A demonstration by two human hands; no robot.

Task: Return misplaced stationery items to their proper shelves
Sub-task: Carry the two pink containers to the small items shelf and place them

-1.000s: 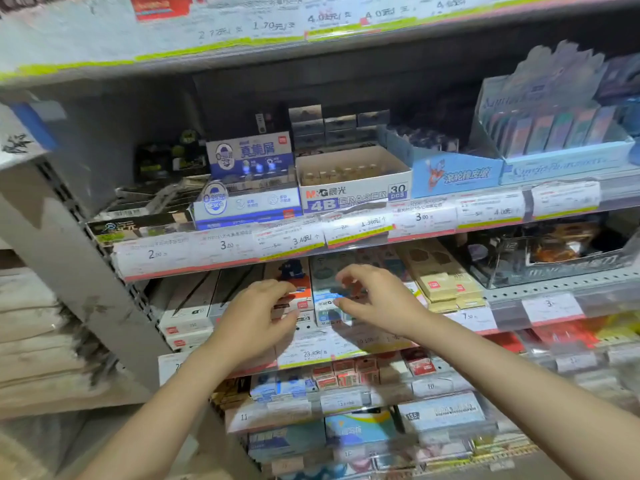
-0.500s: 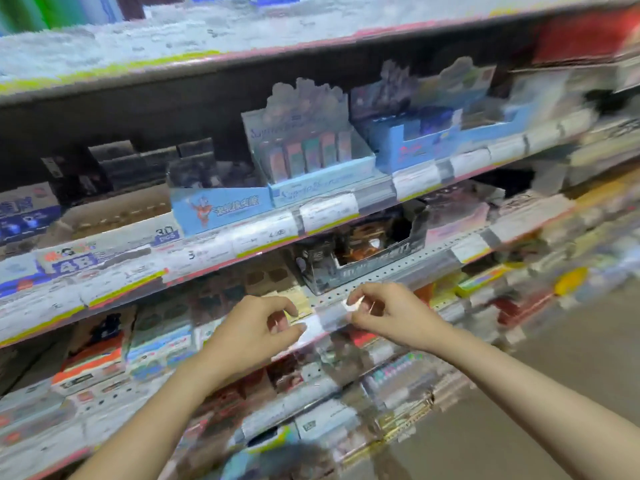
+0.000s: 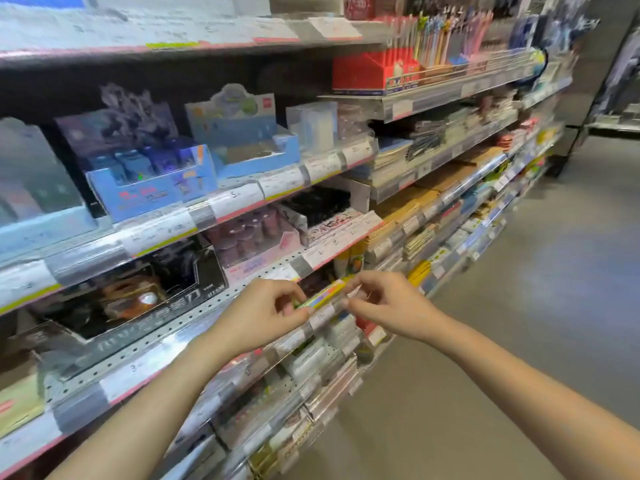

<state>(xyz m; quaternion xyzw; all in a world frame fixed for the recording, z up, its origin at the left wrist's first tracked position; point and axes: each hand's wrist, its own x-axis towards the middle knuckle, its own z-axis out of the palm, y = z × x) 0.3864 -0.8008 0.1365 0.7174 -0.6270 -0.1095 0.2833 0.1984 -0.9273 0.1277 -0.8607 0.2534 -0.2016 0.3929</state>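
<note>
Both hands on one small pack, right in front of the shelf edge!

The left hand (image 3: 266, 311) pinches the near end of a slim yellow-and-blue stationery pack (image 3: 323, 293) between thumb and fingertips, while the right hand (image 3: 388, 306) pinches the far end, fingers curled narrow around it. The pack tilts up toward two o'clock, held just off the perforated metal shelf (image 3: 194, 318). At ten o'clock from the hands sits a dark display box (image 3: 138, 299); at twelve, a pink display box (image 3: 256, 237). What is printed on the pack is too blurred to read.
</note>
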